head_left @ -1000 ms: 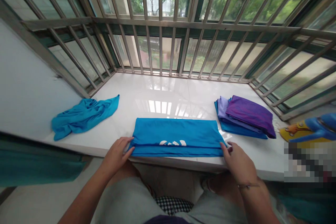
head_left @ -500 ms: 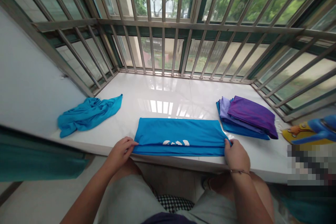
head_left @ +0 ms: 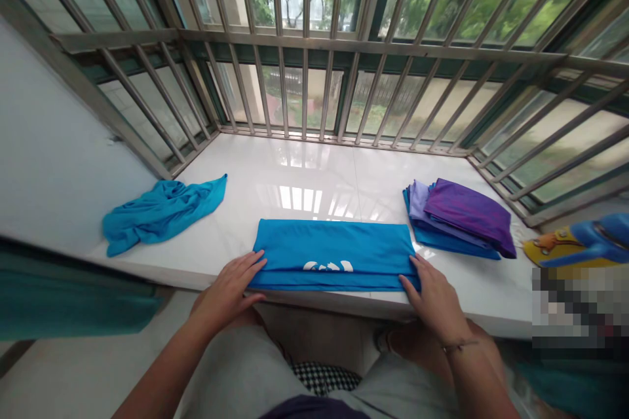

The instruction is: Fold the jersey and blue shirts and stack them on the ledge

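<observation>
While folded blue cloth [head_left: 334, 245] lies along near edge of white window ledge [head_left: 246, 163], left hand [head_left: 233, 285] rests loosely spread on its left end, right hand [head_left: 436, 288] likewise on right end, neither clamped; purple-topped stack [head_left: 466, 213] sits near right end.

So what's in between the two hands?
The folded blue cloth. In the head view, it stretches from the left hand to the right hand, and both are touching it.

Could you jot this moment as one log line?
left hand: on left end of folded blue cloth | right hand: on its right end | crumpled cloth: left | folded stack: right
</observation>
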The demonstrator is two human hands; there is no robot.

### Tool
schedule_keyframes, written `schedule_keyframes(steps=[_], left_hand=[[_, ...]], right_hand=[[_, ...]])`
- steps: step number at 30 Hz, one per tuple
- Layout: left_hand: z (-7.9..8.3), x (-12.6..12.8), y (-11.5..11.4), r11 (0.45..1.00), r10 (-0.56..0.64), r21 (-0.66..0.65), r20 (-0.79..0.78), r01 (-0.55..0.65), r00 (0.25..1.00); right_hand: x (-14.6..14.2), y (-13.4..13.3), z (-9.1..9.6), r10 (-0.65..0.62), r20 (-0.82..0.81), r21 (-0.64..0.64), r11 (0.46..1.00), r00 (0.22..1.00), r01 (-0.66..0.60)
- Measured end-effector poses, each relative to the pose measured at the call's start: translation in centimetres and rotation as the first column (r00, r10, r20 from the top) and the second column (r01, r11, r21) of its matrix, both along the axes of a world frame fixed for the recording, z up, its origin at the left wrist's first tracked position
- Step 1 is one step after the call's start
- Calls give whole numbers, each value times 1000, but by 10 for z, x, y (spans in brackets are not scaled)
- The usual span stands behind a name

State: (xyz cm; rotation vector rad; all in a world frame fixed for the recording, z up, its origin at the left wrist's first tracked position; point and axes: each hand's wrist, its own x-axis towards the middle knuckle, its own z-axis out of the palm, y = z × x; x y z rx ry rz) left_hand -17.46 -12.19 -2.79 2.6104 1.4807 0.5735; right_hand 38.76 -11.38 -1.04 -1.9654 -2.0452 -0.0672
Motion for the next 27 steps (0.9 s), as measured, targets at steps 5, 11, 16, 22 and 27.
schedule_keyframes(steps=[5, 11, 16, 22, 27], left_hand=[[-8, 1, -3, 1000, 13, -7, -11, -13, 1000], [4, 4, 2, 999, 26, -23, 57, -25, 998], [17, 9, 1, 987, 161, -67, 267, -149, 950], [39, 27, 16, 886, 460, -379, 656, -267, 598], [68, 56, 54, 753, 626, -648, 759, 116, 180]], right_hand=[[-2, 1, 9, -315, -45, -103, 945, 948, 309], [-33, 36, 35, -520, 21, -375, 788, 854, 489], [-32, 58, 60, -528, 48, -443, 750, 848, 492], [-68, 69, 110, -558, -45, -141, 825, 829, 548], [-172, 80, 134, -131, -108, 53, 989, 985, 138]])
